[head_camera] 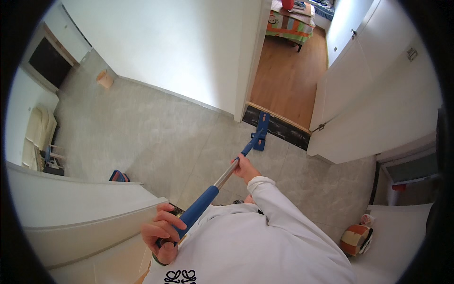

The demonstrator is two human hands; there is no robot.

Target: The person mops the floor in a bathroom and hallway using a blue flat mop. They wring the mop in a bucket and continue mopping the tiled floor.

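Note:
A flat mop with a blue handle grip (200,206), a metal pole and a blue head (262,125) slants away from my body. Around the end of the blue grip, at the lower left, my left hand (165,230) is curled. Farther down the pole, close to the blue lower section, my right hand (244,167) is closed on it. The mop head lies partly on the grey tiled floor and partly across the black stone threshold (287,127) of the doorway. Its underside is hidden.
Beyond the threshold lies a wood floor (287,74) with a cloth-covered table (291,25). A white door (376,88) stands open at right. A pinkish bin (105,78) and a blue and red dustpan-like object (119,176) are at left, with a white wall (170,46) ahead.

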